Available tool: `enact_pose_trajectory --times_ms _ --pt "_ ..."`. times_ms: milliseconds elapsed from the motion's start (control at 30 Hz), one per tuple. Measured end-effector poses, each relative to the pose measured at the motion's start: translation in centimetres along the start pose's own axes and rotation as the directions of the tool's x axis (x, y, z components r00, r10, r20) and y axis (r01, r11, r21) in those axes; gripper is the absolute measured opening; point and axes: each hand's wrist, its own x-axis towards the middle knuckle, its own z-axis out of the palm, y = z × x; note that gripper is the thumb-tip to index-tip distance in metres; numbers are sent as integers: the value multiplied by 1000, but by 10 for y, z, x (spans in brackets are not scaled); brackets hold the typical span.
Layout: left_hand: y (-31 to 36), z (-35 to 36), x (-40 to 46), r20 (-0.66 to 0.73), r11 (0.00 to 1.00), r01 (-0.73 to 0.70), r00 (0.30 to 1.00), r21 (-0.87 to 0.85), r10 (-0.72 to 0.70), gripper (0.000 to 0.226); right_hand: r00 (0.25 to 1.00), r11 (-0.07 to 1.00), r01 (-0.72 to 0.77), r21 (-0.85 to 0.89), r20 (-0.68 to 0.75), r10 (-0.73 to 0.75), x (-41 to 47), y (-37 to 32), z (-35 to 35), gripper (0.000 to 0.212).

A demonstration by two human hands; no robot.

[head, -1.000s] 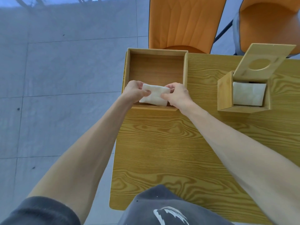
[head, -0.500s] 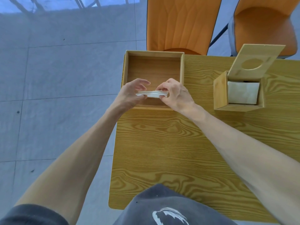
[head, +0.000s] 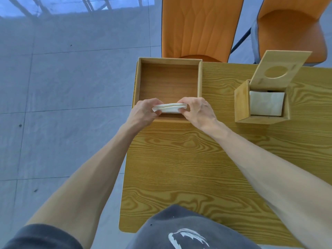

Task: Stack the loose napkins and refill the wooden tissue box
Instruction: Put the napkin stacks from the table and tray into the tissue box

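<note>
While both hands are pinching one stack of napkins [head: 169, 108] by its ends, the left hand [head: 143, 112] and the right hand [head: 197, 112] are holding it level over the near edge of the open wooden tray [head: 168, 81], each hand clamped on the stack. Two wooden containers are sitting on the table [head: 197, 159]: the tray, and to its right the tissue box [head: 260, 105] with its lid [head: 278, 71] tilted up and white tissue showing inside. Two orange chairs [head: 199, 27] are standing beyond the tray. Compared with a second ago, the stack is now lying flat, edge toward the camera, rather than showing its broad face
</note>
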Motion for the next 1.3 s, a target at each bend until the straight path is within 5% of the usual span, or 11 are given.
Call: enact_pose_trajectory --times_ms 467,1300 --pt "81 25 -11 -102 922 5 994 -386 -49 21 975 992 -20 127 -219 47 -48 46 -58 32" --pt "234 153 4 -198 913 -22 978 -408 -65 26 893 959 -130 250 -390 223 -101 199 -158 27"
